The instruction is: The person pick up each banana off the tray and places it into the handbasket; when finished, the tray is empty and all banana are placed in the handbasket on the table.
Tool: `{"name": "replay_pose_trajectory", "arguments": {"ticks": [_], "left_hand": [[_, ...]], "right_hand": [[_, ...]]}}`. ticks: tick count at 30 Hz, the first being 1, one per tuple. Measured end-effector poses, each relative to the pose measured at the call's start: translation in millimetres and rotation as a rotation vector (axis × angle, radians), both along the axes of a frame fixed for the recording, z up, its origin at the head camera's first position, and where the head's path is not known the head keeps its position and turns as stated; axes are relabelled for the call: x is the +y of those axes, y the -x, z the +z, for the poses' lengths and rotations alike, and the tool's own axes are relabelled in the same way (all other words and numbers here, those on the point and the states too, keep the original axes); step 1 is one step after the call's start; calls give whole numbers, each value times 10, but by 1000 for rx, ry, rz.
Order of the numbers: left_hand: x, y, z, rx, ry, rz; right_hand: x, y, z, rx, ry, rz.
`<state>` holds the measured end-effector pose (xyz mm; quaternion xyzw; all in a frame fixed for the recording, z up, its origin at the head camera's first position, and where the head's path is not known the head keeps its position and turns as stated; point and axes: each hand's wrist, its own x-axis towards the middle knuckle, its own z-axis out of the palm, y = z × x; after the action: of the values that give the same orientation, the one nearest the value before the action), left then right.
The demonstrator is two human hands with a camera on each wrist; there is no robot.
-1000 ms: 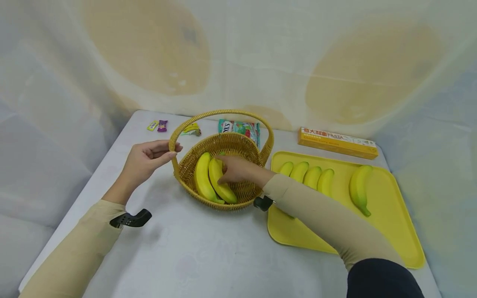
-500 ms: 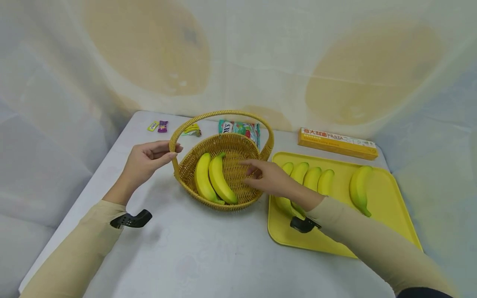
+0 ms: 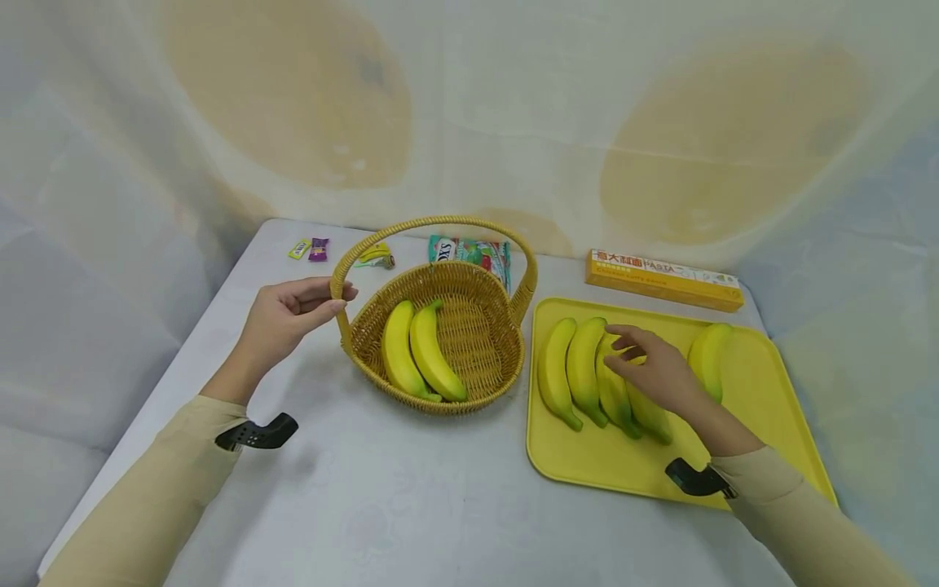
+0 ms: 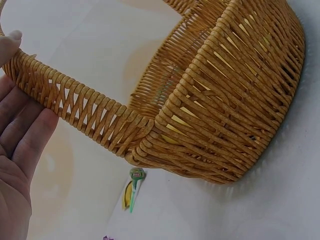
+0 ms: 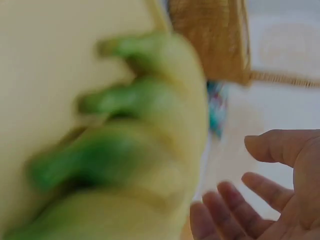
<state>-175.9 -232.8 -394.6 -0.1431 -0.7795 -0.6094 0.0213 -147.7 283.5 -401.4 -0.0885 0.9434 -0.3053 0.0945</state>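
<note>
A woven wicker basket (image 3: 480, 359) with a tall arched handle (image 3: 433, 222) stands mid-table and holds two yellow bananas (image 3: 414, 352). My left hand (image 3: 323, 300) pinches the handle's left end between thumb and fingers; the left wrist view shows those fingers (image 4: 22, 135) lying along the handle (image 4: 85, 110) beside the basket wall (image 4: 230, 110). To the right, a yellow tray (image 3: 763, 416) carries several green-tipped bananas (image 3: 579, 367). My right hand (image 3: 627, 352) hovers over the middle ones with relaxed fingers, holding nothing. The right wrist view is blurred, with loosely spread fingers (image 5: 250, 200) beside the bananas (image 5: 150, 130).
A yellow pasta box (image 3: 663, 280) lies behind the tray. A green snack bag (image 3: 477, 251), a small yellow-green packet (image 3: 376, 256) and two candies (image 3: 311, 248) lie behind the basket. The pale table's left edge (image 3: 147, 408) runs close to my left arm.
My right hand has left the bananas in the basket and swung right, over the bananas on the tray. The left hand has kept its hold on the handle.
</note>
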Motion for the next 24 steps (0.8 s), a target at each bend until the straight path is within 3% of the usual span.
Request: {"name": "replay_pose_trajectory", "arguments": {"ticks": [5, 11, 17, 24], "left_hand": [[-11, -8, -3, 1, -5, 3], [-8, -11, 4, 3, -1, 2], [-7, -12, 10, 8, 1, -1], [1, -9, 14, 4, 4, 0]], "right_hand": [[307, -17, -146, -56, -72, -60], [440, -29, -266, -156, -127, -71], [449, -33, -262, -203, -122, -75], [465, -76, -156, -174, -100, -62]]}}
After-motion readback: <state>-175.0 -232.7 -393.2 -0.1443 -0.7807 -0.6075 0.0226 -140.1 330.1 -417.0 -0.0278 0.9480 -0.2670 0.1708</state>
